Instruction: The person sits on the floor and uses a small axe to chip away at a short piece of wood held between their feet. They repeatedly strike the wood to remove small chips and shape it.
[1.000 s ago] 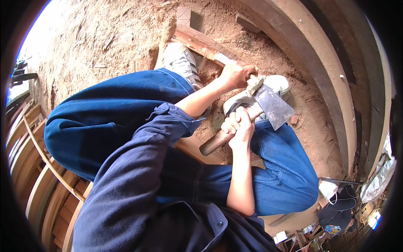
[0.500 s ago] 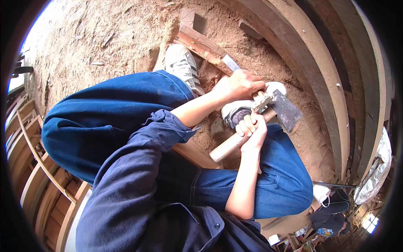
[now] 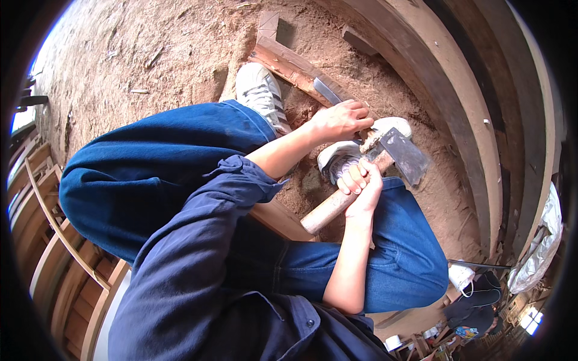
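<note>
My left hand [image 3: 342, 120] is closed around a chisel. The chisel's flat metal blade [image 3: 327, 91] lies along the top of a long wooden piece [image 3: 292, 65], and the worn handle end pokes out below the hand. In my right hand [image 3: 363, 188], closed round its wooden handle, is a hatchet [image 3: 404, 156] with a broad dark metal head. That head sits just to the right of the chisel's handle end; whether they touch I cannot tell. The near part of the wood [image 3: 280, 221] shows between my legs, with the middle hidden by hand and shoe.
My striped shoes [image 3: 260, 93] rest on the brown earth floor [image 3: 174, 54] beside the wood. A small block [image 3: 268, 25] lies at the wood's far end. Long curved boards [image 3: 451, 102] stand along the right. Stacked timber [image 3: 72, 289] fills the left. A silvery sheet [image 3: 542, 240] hangs at right.
My left hand and the chisel have shifted slightly left, and the blade has turned and looks darker. The hatchet head has moved slightly left and up, closer to the chisel's handle.
</note>
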{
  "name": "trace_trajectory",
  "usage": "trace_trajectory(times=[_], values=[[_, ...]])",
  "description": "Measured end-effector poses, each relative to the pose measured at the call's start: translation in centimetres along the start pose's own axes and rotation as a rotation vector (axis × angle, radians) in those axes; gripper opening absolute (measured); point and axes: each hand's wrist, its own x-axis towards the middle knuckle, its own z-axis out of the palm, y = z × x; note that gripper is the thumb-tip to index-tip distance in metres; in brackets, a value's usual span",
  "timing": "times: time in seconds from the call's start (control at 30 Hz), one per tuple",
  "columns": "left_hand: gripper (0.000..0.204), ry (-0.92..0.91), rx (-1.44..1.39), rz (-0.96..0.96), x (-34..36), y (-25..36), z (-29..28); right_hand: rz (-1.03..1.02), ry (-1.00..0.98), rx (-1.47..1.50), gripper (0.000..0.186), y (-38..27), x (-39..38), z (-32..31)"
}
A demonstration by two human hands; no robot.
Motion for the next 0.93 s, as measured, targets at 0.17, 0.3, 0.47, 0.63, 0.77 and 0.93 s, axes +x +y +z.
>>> trace_trajectory(times=[0.17,0.3,0.47,0.63,0.77,0.93], values=[[0.021,-0.125,0.135,0.086,-0.5,-0.3,0.8,-0.012,-0.047,0.035,0.025,-0.3,0.2,-0.3],[0.022,-0.145,-0.007,0.197,-0.1,-1.1,0.9,-0.010,-0.036,0.034,0.025,-0.5,-0.3,-0.5],[0.023,-0.298,0.031,0.184,0.3,-0.4,-0.3,-0.015,-0.011,0.052,0.024,-0.7,-0.4,-0.7],[0.023,-0.109,-0.023,0.251,-1.2,-1.2,0.3,-0.004,-0.009,0.066,0.024,-0.5,-0.5,-0.5],[0.017,-0.304,0.023,0.202,-1.8,-1.8,0.4,0.012,-0.047,0.082,0.024,-0.4,-0.5,-0.5],[0.022,-0.504,0.165,0.178,-2.4,-2.5,0.8,0.029,-0.039,0.064,0.025,1.2,-1.5,-1.1]])
